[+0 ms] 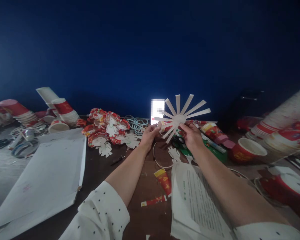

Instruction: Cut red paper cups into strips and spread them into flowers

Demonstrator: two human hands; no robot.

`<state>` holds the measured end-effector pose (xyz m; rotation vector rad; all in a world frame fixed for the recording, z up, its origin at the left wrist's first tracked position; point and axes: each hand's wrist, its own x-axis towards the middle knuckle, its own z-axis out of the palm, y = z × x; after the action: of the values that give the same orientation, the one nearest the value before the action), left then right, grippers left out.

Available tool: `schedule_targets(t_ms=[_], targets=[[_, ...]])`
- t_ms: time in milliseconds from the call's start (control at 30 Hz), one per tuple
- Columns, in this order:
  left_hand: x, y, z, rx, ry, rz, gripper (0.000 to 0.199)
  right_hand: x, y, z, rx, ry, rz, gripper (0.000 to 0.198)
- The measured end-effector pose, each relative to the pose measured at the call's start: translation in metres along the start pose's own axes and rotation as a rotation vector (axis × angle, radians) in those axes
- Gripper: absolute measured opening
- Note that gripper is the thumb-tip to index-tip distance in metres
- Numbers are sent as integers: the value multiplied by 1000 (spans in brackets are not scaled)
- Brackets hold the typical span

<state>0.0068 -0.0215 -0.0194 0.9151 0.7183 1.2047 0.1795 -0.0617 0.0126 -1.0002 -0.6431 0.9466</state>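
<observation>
A white paper cup (179, 119), cut into long strips that fan out like rays around its round base, is held up above the table. My right hand (192, 135) grips it at the lower edge of the base, thumb on the near side. To the left, my left hand (151, 133) is closed, its thumb and fingertips at the end of one of the lower strips. Just behind that hand stands a bright, blurred phone screen (157, 110). Below lie red and yellow cup pieces (163, 181) on the brown tabletop (137, 200).
Several red-rimmed paper crafts (110, 128) are heaped back left. A large white board (47, 170) lies at left, a printed paper stack (195, 196) near my right forearm. Stacked paper cups (67, 113) lean back left; a paper cup (250, 150) and long cup stack (285, 111) are at right.
</observation>
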Motion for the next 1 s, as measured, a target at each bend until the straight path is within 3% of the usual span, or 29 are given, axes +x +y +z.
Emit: schedule_targets(t_ms=[100,267,567,800,1000], targets=[[0,-2,-1,2,-44,9,43,-1,0,1,-8,-7,-12,34],[-1,-3,-1,37,37,34,33,-3,3,2,-50,-7,-13,36],[3,-2,-4,-26,97,58,35,0,8,-3,-216,33,35,31],[-8,5,7,-18,-69,28,45,1,6,-3,-214,72,26,35],[1,-4,-2,97,33,80,44,-3,6,-1,-221,26,41,34]])
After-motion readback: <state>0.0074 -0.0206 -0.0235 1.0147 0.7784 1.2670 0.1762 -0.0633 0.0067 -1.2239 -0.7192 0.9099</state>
